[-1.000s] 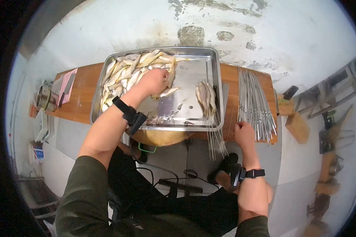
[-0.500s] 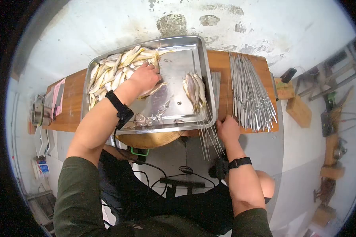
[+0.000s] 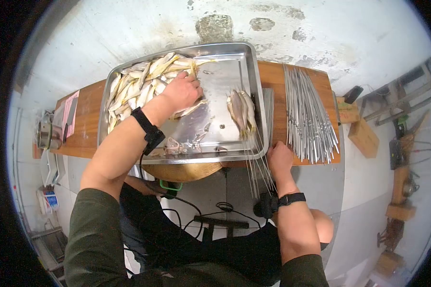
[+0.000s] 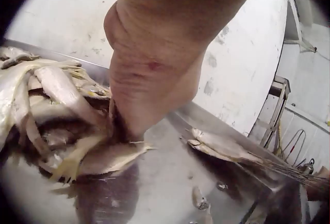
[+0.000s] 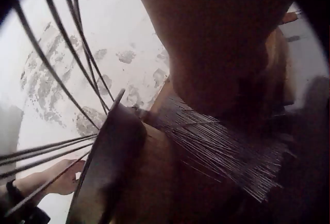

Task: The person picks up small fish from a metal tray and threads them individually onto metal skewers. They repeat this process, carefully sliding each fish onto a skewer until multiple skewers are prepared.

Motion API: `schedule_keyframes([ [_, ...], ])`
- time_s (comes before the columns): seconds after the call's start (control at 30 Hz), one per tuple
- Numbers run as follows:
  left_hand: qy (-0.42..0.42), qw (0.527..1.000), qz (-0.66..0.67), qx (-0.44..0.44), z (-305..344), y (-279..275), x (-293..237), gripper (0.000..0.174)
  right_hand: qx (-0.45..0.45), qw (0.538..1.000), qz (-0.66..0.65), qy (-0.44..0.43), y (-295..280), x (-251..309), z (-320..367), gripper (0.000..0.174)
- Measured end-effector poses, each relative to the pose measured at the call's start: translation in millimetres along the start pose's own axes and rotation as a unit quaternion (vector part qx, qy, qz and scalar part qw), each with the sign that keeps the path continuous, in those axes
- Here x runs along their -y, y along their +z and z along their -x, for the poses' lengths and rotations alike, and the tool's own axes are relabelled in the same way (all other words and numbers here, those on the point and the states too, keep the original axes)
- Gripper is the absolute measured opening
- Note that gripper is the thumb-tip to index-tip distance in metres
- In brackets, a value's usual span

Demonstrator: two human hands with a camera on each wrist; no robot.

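Observation:
In the head view my left hand (image 3: 182, 93) reaches down to the right edge of a pile of small yellowish fish (image 3: 141, 83) in a steel tray (image 3: 203, 160). Its fingers bend down among the fish; the fingertips are hidden, and I cannot tell whether they grip one. The left wrist view shows a fish (image 4: 116, 159) right beneath this hand. My right hand (image 3: 280, 158) is at the table's front edge, fingers curled around a thin metal skewer that is mostly hidden. Several skewered fish (image 3: 243, 112) lie at the tray's right side, their skewers (image 3: 257, 167) jutting over the front rim.
A large fan of metal skewers (image 3: 309, 117) lies on the wooden table (image 3: 273, 71), right of the tray. A smaller skewer bundle (image 3: 268, 107) lies along the tray's right wall. A knife (image 3: 71, 112) and a metal pot (image 3: 48, 136) are at the left. A stained wall (image 3: 153, 28) stands behind.
My right hand has moved left, from beside the skewer fan toward the tray's front right corner. My left hand stays at the fish pile, its fingers shifting there. The head view has shifted.

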State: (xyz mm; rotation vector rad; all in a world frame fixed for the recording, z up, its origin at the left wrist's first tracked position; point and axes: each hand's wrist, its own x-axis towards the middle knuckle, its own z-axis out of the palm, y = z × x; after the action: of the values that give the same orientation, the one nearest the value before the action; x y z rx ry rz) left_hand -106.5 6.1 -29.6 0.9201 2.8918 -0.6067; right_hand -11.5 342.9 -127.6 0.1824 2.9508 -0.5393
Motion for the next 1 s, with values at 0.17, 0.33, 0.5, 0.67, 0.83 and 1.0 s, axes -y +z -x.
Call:
schedule_keyframes([
  [0.17, -0.117, 0.964, 0.211, -0.114, -4.9, 0.8, 6.6, 0.022, 0.016, 1.000, -0.004, 0.008, -5.6, 4.3, 0.3, 0.025],
  [0.33, -0.317, 0.808, 0.423, -0.260, 3.3, -11.9, 23.4, 0.025, 0.019, 0.996, -0.086, 0.032, -6.3, 0.8, -3.1, 0.026],
  [0.5, -0.353, 0.322, 0.843, -0.245, 35.2, -35.5, 20.4, 0.029, -0.006, 0.984, -0.173, 0.052, -0.4, -7.9, -12.9, 0.031],
  [0.67, -0.345, 0.226, 0.893, -0.179, 79.6, -35.9, 17.6, 0.032, -0.013, 0.969, -0.241, 0.051, -22.2, 0.9, -5.8, 0.031],
  [0.83, -0.310, 0.256, 0.897, -0.185, 111.9, -35.2, -0.2, 0.013, -0.090, 0.952, -0.292, 0.009, -57.8, 14.6, 20.2, 0.024],
  [1.0, -0.311, 0.248, 0.887, -0.234, 129.5, -36.4, -10.9, 0.011, -0.004, 0.867, -0.496, -0.041, -101.3, 56.8, 75.1, 0.014],
])
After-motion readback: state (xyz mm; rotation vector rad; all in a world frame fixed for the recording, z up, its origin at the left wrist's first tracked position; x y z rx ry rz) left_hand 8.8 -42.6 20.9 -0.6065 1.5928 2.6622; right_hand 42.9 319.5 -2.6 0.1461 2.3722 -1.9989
